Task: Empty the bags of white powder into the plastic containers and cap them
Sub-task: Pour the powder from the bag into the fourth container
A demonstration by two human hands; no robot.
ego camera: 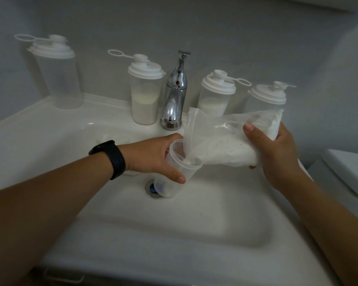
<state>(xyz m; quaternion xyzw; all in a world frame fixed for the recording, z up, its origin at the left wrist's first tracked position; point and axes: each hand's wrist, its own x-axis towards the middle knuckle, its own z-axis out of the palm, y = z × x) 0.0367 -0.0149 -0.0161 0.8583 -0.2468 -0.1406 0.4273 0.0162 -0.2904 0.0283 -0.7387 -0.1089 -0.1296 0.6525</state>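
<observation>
both arms reach in from the near edge. left hand [153, 157] has a dark band on its wrist, thumb and fingers curled round something, thumb on the near side. right hand [277, 153] sits off to the right, gripping too, thumb on top pointing left.

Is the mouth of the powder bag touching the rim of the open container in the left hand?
Touching. The head view shows the powder bag with its mouth tucked into the open container, lying on the rim, held by the left hand.
</observation>
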